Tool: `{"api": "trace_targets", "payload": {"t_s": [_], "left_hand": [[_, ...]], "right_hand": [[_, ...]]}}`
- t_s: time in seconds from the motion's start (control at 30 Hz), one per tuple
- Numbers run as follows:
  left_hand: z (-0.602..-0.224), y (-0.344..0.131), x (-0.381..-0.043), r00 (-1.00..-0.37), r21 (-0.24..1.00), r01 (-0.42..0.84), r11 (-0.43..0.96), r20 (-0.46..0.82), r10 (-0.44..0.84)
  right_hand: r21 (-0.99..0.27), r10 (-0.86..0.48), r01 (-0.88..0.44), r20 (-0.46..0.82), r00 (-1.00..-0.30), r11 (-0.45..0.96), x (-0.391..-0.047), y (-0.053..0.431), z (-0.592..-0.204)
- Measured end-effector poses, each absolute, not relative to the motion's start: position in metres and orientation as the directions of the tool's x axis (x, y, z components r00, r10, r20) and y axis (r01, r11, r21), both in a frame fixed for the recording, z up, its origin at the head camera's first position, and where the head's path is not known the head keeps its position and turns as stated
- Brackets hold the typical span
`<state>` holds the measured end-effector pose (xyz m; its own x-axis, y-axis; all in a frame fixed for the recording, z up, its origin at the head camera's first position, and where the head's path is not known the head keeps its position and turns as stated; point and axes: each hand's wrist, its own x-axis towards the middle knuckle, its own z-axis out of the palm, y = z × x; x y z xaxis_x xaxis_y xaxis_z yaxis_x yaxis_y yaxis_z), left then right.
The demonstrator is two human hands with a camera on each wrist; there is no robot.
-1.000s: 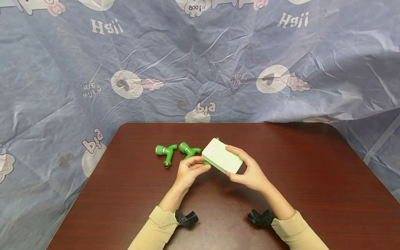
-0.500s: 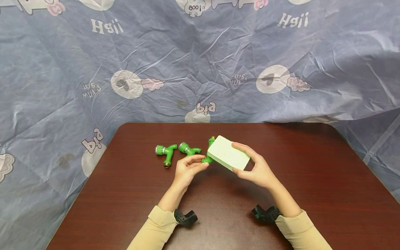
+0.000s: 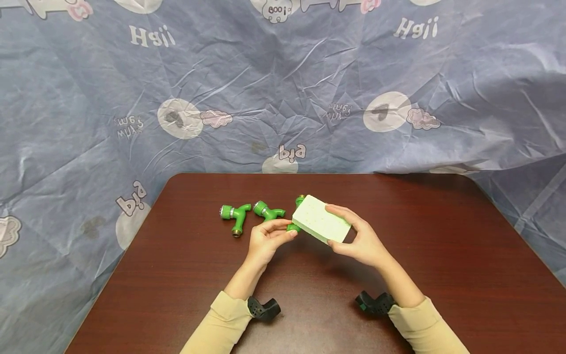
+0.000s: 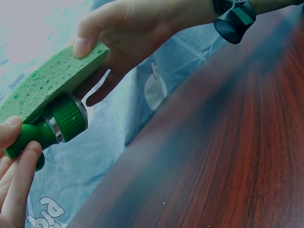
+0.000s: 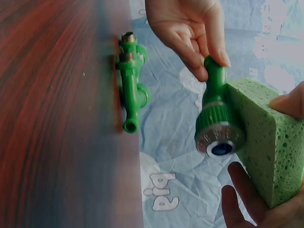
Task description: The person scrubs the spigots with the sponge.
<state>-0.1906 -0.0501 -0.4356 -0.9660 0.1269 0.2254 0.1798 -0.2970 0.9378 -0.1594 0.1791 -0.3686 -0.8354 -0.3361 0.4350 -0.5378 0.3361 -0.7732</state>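
My left hand (image 3: 264,243) pinches the end of a green plastic water tap (image 5: 216,97) between thumb and fingers, holding it up off the table. A pale green sponge (image 3: 322,219) lies against the tap's side, covering much of it in the head view. My right hand (image 3: 361,240) grips this sponge by its edges, thumb on one side and fingers on the other. The tap's ribbed knob (image 4: 69,118), with its silvery end ring, shows beneath the sponge in the left wrist view.
Two more green taps lie to the left on the dark red-brown table (image 3: 442,255): one tap (image 3: 239,216) with its brass thread toward me, and another tap (image 3: 268,212) partly behind my left hand. A blue printed cloth (image 3: 283,88) hangs behind the table.
The sponge in my right hand slid up and right along the tap, then slightly back down and left. My left hand keeps its hold on the tap, nearly still.
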Motion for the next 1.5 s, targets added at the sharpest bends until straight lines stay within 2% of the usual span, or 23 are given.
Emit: {"api": "trace_targets", "payload": {"t_s": [0.17, 0.4, 0.9, 1.23, 1.37, 1.5], "left_hand": [[-0.436, -0.050, -0.191, -0.963, 0.939, 0.191, -0.284, 0.235, 0.130], [-0.434, -0.052, -0.191, -0.955, 0.916, 0.200, -0.348, 0.262, 0.140], [-0.433, -0.054, -0.193, -0.950, 0.882, 0.206, -0.425, 0.285, 0.130], [-0.436, -0.057, -0.195, -0.960, 0.878, 0.179, -0.444, 0.255, 0.116], [-0.437, -0.056, -0.195, -0.967, 0.899, 0.189, -0.395, 0.240, 0.084], [-0.436, -0.055, -0.195, -0.971, 0.941, 0.212, -0.264, 0.234, 0.054]], "right_hand": [[-0.770, -0.249, -0.505, 0.440, -0.863, 0.390, -0.164, 0.187, -0.368], [-0.753, -0.103, -0.441, 0.452, -0.886, 0.488, -0.169, 0.200, -0.368], [-0.798, -0.221, -0.433, 0.373, -0.901, 0.419, -0.169, 0.202, -0.367], [-0.841, -0.203, -0.425, 0.376, -0.904, 0.335, -0.167, 0.196, -0.367], [-0.854, -0.190, -0.410, 0.366, -0.911, 0.320, -0.166, 0.193, -0.368], [-0.856, -0.187, -0.397, 0.353, -0.917, 0.331, -0.165, 0.191, -0.368]]}}
